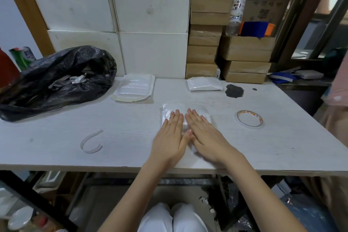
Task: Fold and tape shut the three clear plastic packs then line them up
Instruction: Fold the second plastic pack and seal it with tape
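Observation:
A clear plastic pack [170, 108] lies in the middle of the white table [56, 137]. My left hand [170, 137] and my right hand [204, 135] lie flat on it side by side with straight fingers, covering most of it. A second clear pack [134, 87] rests at the back, left of centre, unfolded and wide. A third, smaller pack [204, 84] sits at the back right, looking folded. A roll of tape [249, 119] lies flat to the right of my right hand.
A black rubbish bag [56, 81] with paper scraps fills the table's back left. A curled white strip [91, 142] lies front left. A dark patch [234, 90] marks the table near the third pack. Stacked cardboard boxes [205, 43] and a bottle [235, 5] stand behind.

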The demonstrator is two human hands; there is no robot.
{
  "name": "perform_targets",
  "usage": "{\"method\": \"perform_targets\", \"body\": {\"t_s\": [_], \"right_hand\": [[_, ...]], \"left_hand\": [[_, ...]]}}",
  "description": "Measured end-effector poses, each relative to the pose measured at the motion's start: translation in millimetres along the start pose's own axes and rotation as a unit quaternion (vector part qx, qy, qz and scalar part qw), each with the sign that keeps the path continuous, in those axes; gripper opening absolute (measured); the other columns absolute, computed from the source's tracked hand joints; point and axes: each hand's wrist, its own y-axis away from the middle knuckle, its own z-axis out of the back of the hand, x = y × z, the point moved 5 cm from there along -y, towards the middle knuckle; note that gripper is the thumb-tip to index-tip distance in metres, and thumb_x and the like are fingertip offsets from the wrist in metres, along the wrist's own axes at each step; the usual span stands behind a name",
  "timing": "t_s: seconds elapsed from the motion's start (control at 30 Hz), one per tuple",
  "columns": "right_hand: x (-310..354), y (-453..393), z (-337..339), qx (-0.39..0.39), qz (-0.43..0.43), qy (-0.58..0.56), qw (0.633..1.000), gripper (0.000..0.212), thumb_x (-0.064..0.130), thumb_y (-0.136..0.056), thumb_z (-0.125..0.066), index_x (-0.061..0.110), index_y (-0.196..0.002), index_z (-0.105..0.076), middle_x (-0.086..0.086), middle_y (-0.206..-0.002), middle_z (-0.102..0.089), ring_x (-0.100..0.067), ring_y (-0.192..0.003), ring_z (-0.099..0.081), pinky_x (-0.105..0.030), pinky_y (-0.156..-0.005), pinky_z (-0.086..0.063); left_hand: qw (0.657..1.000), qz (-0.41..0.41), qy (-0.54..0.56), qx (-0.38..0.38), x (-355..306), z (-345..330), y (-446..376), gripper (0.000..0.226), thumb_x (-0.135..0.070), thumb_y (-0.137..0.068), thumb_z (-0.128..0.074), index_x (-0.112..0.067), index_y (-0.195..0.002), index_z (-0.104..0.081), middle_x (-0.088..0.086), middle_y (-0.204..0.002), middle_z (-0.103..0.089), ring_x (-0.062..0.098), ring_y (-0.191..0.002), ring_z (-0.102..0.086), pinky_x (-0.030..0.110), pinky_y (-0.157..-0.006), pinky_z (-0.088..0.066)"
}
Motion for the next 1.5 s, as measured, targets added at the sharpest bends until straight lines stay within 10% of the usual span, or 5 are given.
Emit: {"method": "perform_targets", "body": {"t_s": [0.3,0.57,0.8,1.17,1.5], "right_hand": [[0.8,-6.1,11.2,0.001,-0.012,-0.001,1.000,0.050,0.026,-0.102,-0.020,0.017,-0.150,-0.014,0.006,-0.159,-0.004,-0.004,-0.146,0.000,-0.021,-0.116,-0.001],[-16.3,-34.7,40.5,-0.021,-0.018,-0.057,0.998,0.030,0.024,-0.095,-0.047,0.022,-0.122,-0.061,0.002,-0.143,-0.039,-0.017,-0.128,-0.037,-0.029,-0.103,-0.027],[-54.9,-66.6,50.1,0.137,-0.126,-0.136,0.973,0.092,0.047,-0.075,-0.072,0.026,-0.148,-0.021,0.005,-0.148,-0.036,-0.014,-0.135,-0.035,-0.030,-0.111,-0.029],[-49.2,-82.0,64.4,0.089,-0.078,-0.026,0.993,0.058,0.057,-0.058,-0.079,0.015,-0.080,-0.045,0.003,-0.078,-0.043,-0.017,-0.070,-0.041,-0.031,-0.060,-0.030],[-26.8,-40.8,67.9,-0.068,-0.030,0.060,0.995,0.032,0.047,-0.081,-0.064,0.019,-0.097,-0.057,0.000,-0.088,-0.063,-0.025,-0.086,-0.056,-0.032,-0.066,-0.033]], "left_hand": [[0.989,-0.024,-0.139,-0.041,-13.6,41.4,-35.7,0.062,-0.040,-0.092,-0.017,-0.005,-0.111,-0.065,0.014,-0.118,-0.062,0.032,-0.118,-0.051,0.037,-0.098,-0.034],[0.961,-0.010,-0.235,0.148,12.3,53.6,-106.6,0.079,-0.063,-0.073,-0.063,-0.009,-0.129,-0.047,0.010,-0.125,-0.056,0.028,-0.120,-0.047,0.034,-0.098,-0.035],[0.957,0.057,-0.174,0.225,33.5,44.3,-117.8,0.095,-0.071,-0.063,-0.066,-0.022,-0.140,-0.039,-0.006,-0.130,-0.057,0.026,-0.125,-0.045,0.038,-0.104,-0.040],[0.975,-0.026,-0.168,0.141,14.6,57.7,-106.8,0.078,-0.054,-0.068,-0.074,-0.011,-0.125,-0.045,0.008,-0.119,-0.042,0.028,-0.098,-0.054,0.035,-0.076,-0.045],[0.963,-0.094,-0.240,-0.083,-7.2,61.7,-53.9,0.034,-0.036,-0.077,-0.072,-0.010,-0.094,-0.057,0.003,-0.079,-0.068,0.027,-0.072,-0.063,0.028,-0.055,-0.032]]}}
